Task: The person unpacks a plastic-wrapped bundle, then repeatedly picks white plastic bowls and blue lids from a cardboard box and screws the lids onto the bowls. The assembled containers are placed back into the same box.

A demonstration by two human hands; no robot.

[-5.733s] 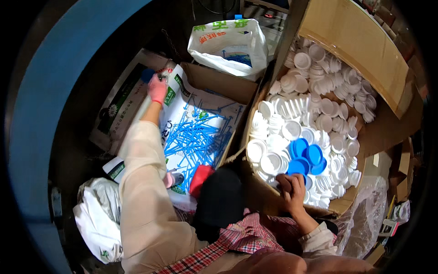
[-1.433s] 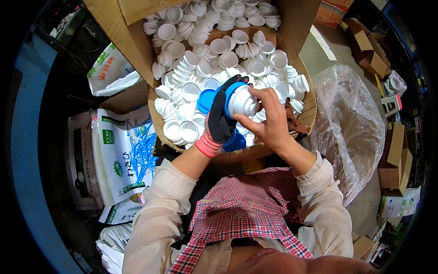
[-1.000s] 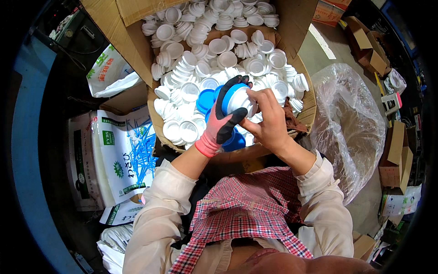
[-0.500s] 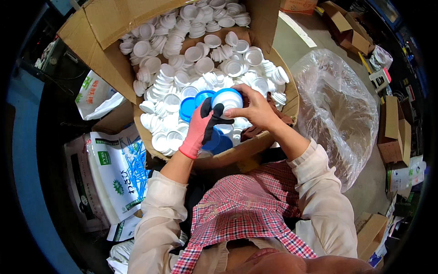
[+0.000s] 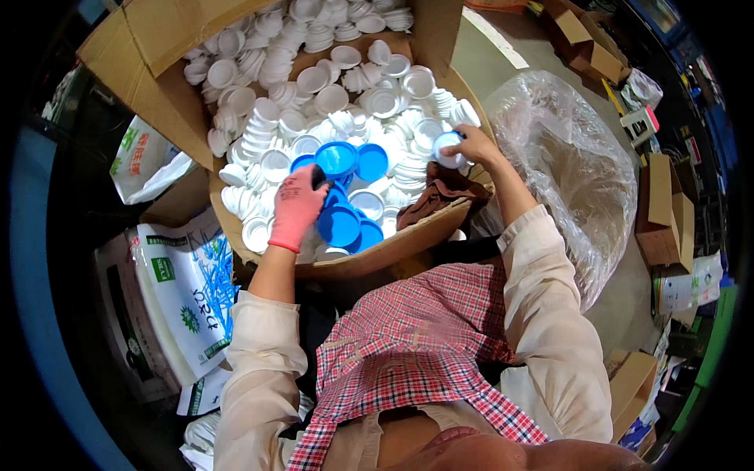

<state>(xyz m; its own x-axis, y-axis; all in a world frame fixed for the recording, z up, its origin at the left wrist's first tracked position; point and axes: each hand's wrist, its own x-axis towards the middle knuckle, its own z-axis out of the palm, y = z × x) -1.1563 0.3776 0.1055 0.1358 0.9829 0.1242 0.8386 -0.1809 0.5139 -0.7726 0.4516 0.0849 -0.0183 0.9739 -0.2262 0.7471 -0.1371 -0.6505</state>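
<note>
Carton (image 5: pixel 408 242): my right hand (image 5: pixel 476 147) pinches white cap (image 5: pixel 447 154); left hand (image 5: pixel 299 198) curls at blue lid (image 5: pixel 338 158), grip unclear. Looks mid-handling; needs steady pinch.

Blue lids (image 5: pixel 339 226) atop white lids (image 5: pixel 331 100)

We see glossy plastic blue caps (image 5: pixel 339 225), smooth plastic white caps (image 5: pixel 331 100), a matt cardboard box (image 5: pixel 434 35), a crinkled, shiny plastic bag (image 5: pixel 589 133) and a rumpled, matt cloth rag (image 5: pixel 433 196).

white cap (image 5: pixel 450 161) partly hidden by right hand (image 5: pixel 477 147), box (image 5: pixel 408 242) cut off above
</note>
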